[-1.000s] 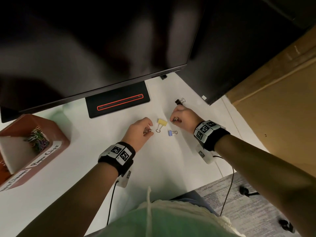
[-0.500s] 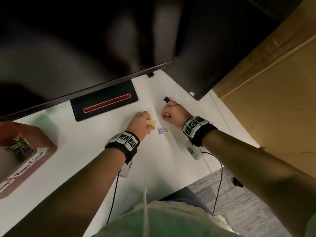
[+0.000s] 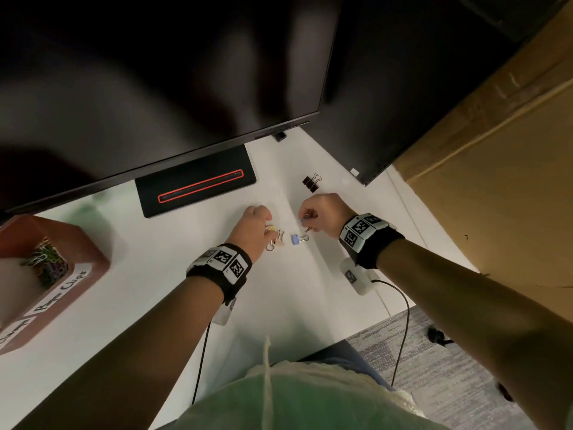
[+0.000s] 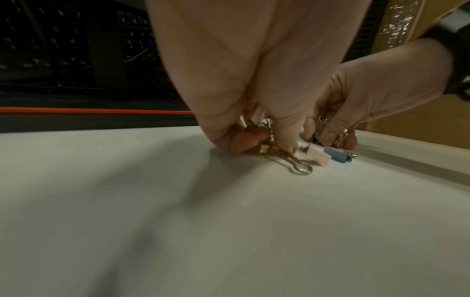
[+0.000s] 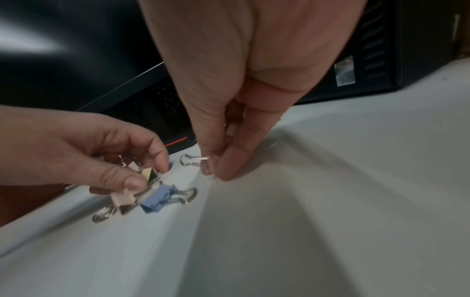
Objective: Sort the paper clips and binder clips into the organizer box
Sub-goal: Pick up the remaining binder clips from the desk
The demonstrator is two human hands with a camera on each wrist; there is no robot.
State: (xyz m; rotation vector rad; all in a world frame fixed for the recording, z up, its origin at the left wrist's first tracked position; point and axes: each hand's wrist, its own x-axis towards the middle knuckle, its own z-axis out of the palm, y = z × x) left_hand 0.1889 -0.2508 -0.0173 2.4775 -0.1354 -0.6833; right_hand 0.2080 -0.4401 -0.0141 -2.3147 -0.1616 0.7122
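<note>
Left hand: my left hand (image 3: 254,226) sits at the centre of the head view, fingers curled and pinching a yellow binder clip (image 5: 150,174); a pink binder clip (image 5: 122,198) is tucked under my thumb, its wire handles on the desk (image 3: 155,305).
Right hand: my right hand (image 3: 322,214), just right of centre, has its fingertips closed on a small binder clip whose wire loop (image 5: 190,160) sticks out to the left in the right wrist view; I can't tell that clip's colour for sure.
Blue binder clip (image 3: 296,239): lying loose on the desk between my two hands, touching neither.
Black binder clips (image 3: 311,183): on the desk just above my right hand in the frame, near the edge of the monitor (image 3: 155,88).
Organizer box (image 3: 46,274): at the left edge of the head view, well apart from both hands, with coloured paper clips (image 3: 46,259) in one compartment behind a handwritten label.
</note>
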